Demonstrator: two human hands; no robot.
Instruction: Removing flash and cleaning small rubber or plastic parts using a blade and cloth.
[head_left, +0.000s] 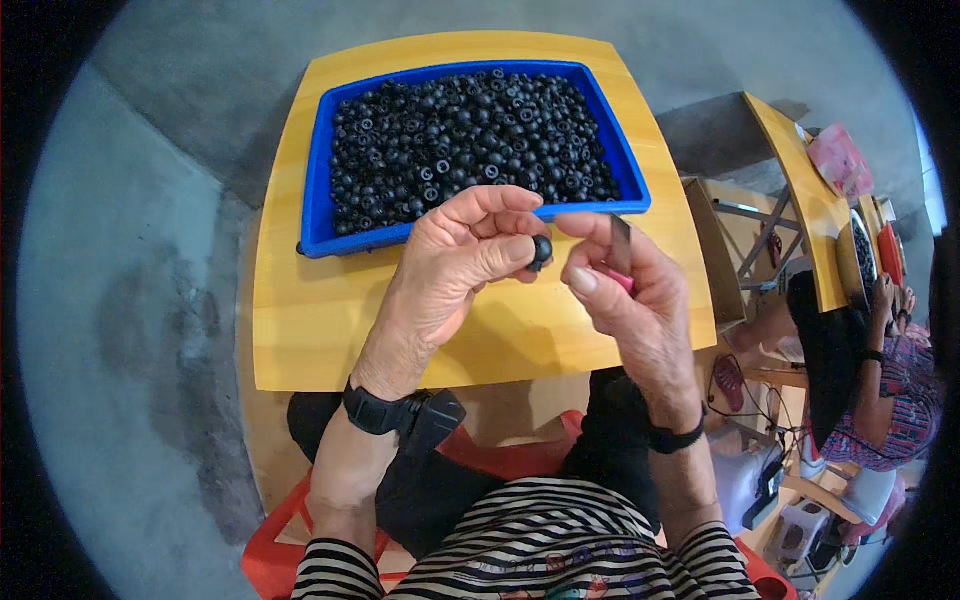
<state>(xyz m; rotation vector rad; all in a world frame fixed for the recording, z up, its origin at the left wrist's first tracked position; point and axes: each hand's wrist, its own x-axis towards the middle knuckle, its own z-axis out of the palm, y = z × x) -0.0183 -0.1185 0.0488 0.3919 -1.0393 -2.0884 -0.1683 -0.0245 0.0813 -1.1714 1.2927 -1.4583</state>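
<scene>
Blk ball part pinched in L hand; R hand just beside, gripping pink-handled blade.

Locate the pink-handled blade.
In the head view, the pink-handled blade is in the right hand, right of the round black piece the left hand holds.

A yellow wood-toned counter, slightly bowed at its edges, is set before a grey wall. Its far half is largely taken up by a shallow blue tray, which is laid flat and filled with small black rounded pieces. The near half is left bare and crossed by shadow. On a second counter at the right, a pink bag and a round bowl are seen.
</scene>
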